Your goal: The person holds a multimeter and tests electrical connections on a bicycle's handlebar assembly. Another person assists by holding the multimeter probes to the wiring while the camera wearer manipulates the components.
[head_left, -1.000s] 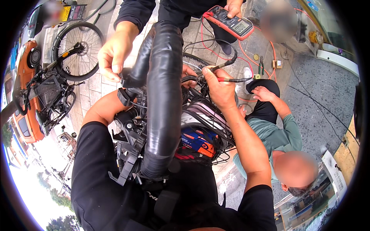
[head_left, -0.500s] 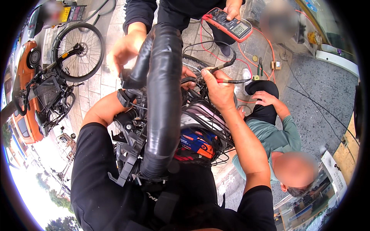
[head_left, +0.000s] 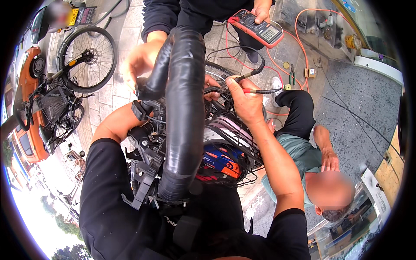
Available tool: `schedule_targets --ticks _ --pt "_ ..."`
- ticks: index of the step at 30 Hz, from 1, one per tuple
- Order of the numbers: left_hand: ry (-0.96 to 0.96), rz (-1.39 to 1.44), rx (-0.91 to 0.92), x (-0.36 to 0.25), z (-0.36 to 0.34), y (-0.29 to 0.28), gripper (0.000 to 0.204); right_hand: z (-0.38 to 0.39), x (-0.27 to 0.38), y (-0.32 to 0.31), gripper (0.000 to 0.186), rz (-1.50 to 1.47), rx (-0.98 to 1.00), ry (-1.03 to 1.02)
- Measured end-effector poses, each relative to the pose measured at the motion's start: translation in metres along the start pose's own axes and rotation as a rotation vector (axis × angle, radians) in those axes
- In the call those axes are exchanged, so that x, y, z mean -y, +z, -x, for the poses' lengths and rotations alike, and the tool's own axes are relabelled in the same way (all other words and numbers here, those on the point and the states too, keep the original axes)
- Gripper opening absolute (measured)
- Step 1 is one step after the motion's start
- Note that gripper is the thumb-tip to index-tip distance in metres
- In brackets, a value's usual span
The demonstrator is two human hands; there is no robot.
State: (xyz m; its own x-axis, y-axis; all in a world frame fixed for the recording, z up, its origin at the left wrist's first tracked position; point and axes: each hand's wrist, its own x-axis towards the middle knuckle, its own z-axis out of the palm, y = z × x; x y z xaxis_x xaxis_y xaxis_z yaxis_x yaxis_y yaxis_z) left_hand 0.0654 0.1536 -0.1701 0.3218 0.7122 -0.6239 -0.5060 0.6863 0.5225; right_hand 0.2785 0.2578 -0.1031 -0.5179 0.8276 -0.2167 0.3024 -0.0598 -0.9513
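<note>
Between the thumb and fingers of my right hand [head_left: 248, 104] are two multimeter probes, a red probe [head_left: 251, 91] and a black probe [head_left: 249, 74]. Their tips reach toward wiring at the front of a bicycle. My left forearm passes behind a thick black-taped tube [head_left: 185, 108]. Past the tube, the fingers of my left hand [head_left: 211, 86] close around a black cable [head_left: 212, 89]; the rest of that hand is hidden. Across from me, a person holds a red multimeter [head_left: 258, 29] with a lit display. That person's other hand [head_left: 141, 63] is beside the tube's upper end.
A wire basket [head_left: 249, 173] holds a blue and orange package [head_left: 223, 160]. Right of me sits a person in a green shirt [head_left: 303, 151]. Pliers [head_left: 292, 74], a small box [head_left: 310, 73] and an orange hose [head_left: 299, 39] lie on the ground. Leftward stand another bicycle [head_left: 89, 58] and an orange car [head_left: 32, 143].
The seated person's hand has gone from the knee up to the head. The opposite person's free hand has shifted slightly. My hands and the probes stay in place.
</note>
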Motion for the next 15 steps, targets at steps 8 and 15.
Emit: schedule_targets --ticks 8,15 --pt "-0.026 -0.030 -0.002 -0.0021 -0.0012 0.0016 0.016 0.0003 -0.0021 -0.0006 0.022 0.012 0.003 -0.010" --pt "-0.008 0.020 -0.001 0.0015 0.0000 0.0010 0.017 0.0005 0.0031 0.0006 0.022 -0.029 -0.008 0.023"
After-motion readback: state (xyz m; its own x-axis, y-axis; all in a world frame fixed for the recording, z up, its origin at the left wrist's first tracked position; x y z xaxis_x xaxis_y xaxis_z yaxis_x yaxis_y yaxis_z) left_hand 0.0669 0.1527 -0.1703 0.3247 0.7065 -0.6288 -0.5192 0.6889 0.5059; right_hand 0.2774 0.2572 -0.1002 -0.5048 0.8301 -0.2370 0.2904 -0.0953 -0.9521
